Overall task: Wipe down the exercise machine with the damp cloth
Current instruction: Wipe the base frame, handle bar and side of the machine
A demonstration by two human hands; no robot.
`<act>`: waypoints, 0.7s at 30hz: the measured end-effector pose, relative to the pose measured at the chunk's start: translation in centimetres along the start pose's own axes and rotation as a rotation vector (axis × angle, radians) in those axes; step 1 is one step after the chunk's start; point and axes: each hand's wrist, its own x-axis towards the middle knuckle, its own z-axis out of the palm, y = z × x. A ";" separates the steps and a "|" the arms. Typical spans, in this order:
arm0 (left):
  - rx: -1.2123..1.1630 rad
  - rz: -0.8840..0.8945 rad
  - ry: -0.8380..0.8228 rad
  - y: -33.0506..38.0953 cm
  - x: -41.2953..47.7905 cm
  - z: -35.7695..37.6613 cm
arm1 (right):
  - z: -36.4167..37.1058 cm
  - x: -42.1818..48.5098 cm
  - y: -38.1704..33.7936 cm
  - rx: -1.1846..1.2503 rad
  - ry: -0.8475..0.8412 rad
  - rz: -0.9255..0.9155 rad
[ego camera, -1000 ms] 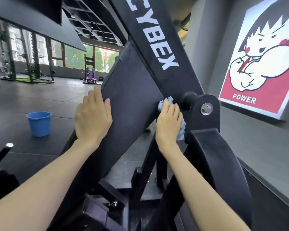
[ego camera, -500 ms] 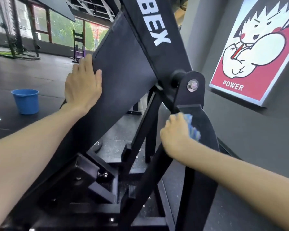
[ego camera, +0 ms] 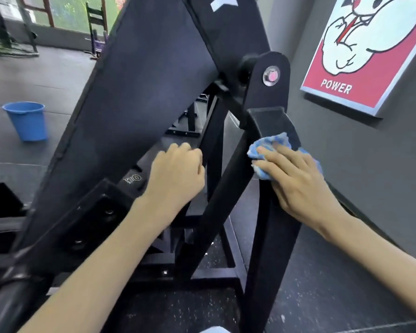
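A: Where is the cloth found?

B: The blue cloth is bunched against the curved black arm of the exercise machine, just below the pivot plate with the silver bolt. It is pressed onto the metal by the right hand, whose fingers are laid nearly straight and slightly spread over it; part of the cloth is seen past the fingertips and a little more at the far edge of the hand.

A: And the other hand?

B: The left hand is held between the large slanted pad and the black support strut, with its fingers curled under. Whether anything is gripped there cannot be told, since the fingertips are hidden behind the knuckles.

A: Are any containers seen?

B: One blue bucket is stood upright on the dark floor at the left, well apart from both hands. Only its rim and outer wall are shown; what is held inside cannot be told from this angle.

A: What else is shown?

B: A red and white poster marked POWER is hung on the grey wall at the right.
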 end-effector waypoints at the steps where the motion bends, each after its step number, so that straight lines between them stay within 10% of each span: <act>1: -0.054 0.020 -0.020 0.6 -0.5 0.9 | 0.1 -0.1 -0.6 0.010 0.013 0.027; 7: -0.326 -0.039 -0.297 0.5 -3.2 7.0 | 1.7 -3.4 -3.1 -0.068 0.020 -0.048; 15: -0.332 0.008 -0.464 1.5 -6.2 11.6 | 8.9 -17.6 -5.6 -0.185 -0.516 -0.404; 21: -0.419 -0.081 -0.468 1.5 -6.4 15.2 | 7.0 -15.1 -3.8 0.086 0.167 0.014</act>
